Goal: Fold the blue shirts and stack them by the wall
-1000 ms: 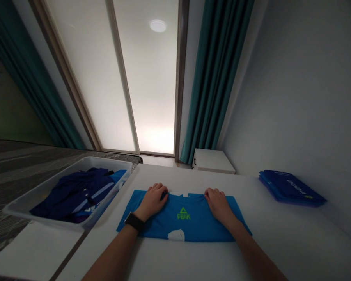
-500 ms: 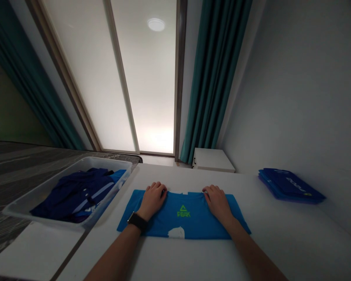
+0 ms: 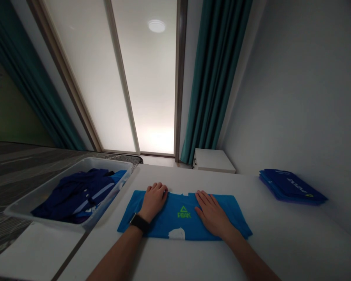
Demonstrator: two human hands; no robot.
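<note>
A bright blue T-shirt (image 3: 160,224) lies folded into a wide, flat shape on the white table, with a green PEAK logo and a white patch at its near edge. My left hand (image 3: 154,201), with a dark watch on the wrist, is at the shirt's far edge left of the neckline; its fingers are curled over the cloth there. To the right of the logo, my right hand (image 3: 212,212) rests palm down on the shirt, fingers stretched out flat and holding nothing.
On the left, a clear plastic bin (image 3: 20,210) contains rumpled dark blue clothes (image 3: 73,191). A stack of folded blue garments (image 3: 292,186) sits on the table (image 3: 175,261) at the right, near the wall. A white cabinet (image 3: 213,160) stands beyond the far edge.
My right hand has let go of the shirt's far edge, moved slightly left and nearer, and flattened onto the cloth. My left hand stays in place.
</note>
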